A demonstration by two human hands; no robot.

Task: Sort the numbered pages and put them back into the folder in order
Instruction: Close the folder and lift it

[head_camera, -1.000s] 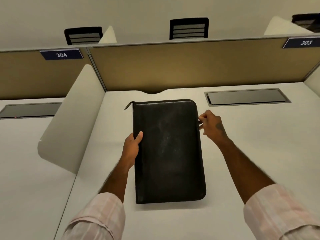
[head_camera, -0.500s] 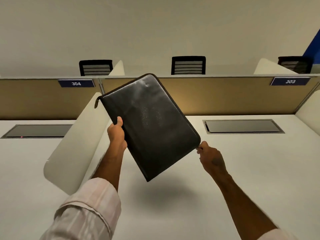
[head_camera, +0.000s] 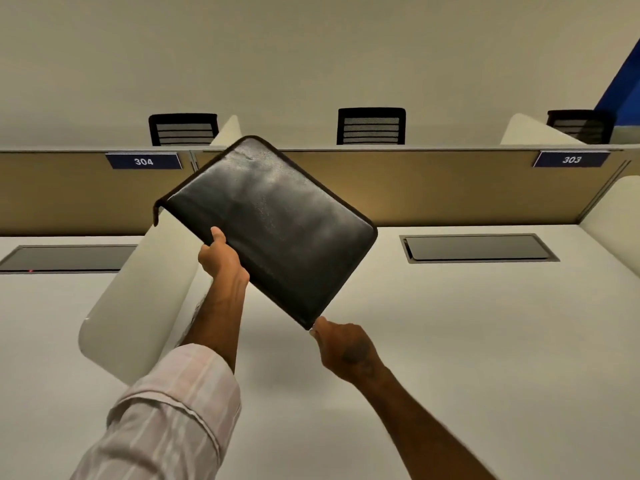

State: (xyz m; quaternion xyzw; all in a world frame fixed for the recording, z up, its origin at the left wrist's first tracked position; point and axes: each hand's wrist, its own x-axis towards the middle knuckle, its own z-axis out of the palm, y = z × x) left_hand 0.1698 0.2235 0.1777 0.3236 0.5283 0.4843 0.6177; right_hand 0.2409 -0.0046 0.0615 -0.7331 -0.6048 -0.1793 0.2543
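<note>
The black folder (head_camera: 277, 223) is up in the air above the white table (head_camera: 485, 341), tipped so that one corner points down. The left hand (head_camera: 221, 259) grips its edge, with the thumb on the front and the other fingers hidden behind. The right hand (head_camera: 341, 344) is lower, to the right of the left hand, and pinches the folder's lowest corner. A white divider (head_camera: 138, 306) stands to the left of the left hand. Far past both hands are black chairs (head_camera: 371, 126).
</note>
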